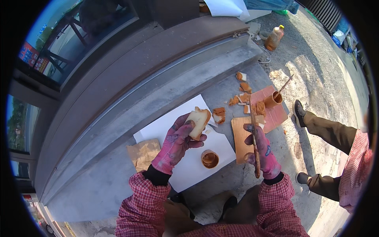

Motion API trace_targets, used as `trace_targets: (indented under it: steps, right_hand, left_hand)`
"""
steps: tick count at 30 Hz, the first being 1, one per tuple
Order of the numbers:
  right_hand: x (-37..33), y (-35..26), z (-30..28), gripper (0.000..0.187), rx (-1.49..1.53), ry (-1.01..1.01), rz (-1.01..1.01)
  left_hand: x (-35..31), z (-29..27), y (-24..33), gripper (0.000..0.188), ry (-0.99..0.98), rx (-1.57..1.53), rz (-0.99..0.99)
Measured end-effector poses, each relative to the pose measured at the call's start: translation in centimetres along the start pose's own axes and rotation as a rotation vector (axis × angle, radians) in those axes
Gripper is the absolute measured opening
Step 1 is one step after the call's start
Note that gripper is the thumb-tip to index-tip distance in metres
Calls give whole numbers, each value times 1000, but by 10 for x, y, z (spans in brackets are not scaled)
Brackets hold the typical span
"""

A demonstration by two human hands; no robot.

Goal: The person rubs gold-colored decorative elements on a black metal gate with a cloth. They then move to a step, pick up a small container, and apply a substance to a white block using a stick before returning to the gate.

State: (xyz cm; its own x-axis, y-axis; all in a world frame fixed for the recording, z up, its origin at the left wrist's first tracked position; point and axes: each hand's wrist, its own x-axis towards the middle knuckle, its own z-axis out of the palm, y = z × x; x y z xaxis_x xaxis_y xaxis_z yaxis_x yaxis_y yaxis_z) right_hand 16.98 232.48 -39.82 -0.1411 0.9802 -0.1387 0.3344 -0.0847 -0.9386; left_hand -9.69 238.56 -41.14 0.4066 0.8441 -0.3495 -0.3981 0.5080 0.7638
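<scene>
pink patterned gloves on both my hands. left hand: fingers closed round a pale block with a brown coated edge, held above the white sheet. right hand: fist gripping a brown-smeared flat stick, upright, over the cardboard piece. small cup of brown paste on the white sheet, between my hands. more coated blocks beyond, by a red sheet with a second cup. amber plastic bottle far right. red-and-blue sign behind glass, far left.
</scene>
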Motion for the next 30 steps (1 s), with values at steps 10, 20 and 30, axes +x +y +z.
trace_targets:
  steps: [10, 20, 30]
  right_hand:
    - [-19, 23, 9, 104, -156, -131, 27]
    - [-16, 33, 4, 105, -189, -199, 32]
    - [-8, 51, 8, 103, -232, -244, 20]
  left_hand:
    - [8, 30, -28, 51, -24, 301, 177]
    - [16, 39, -35, 38, -55, 339, 217]
    - [22, 33, -48, 34, -6, 361, 221]
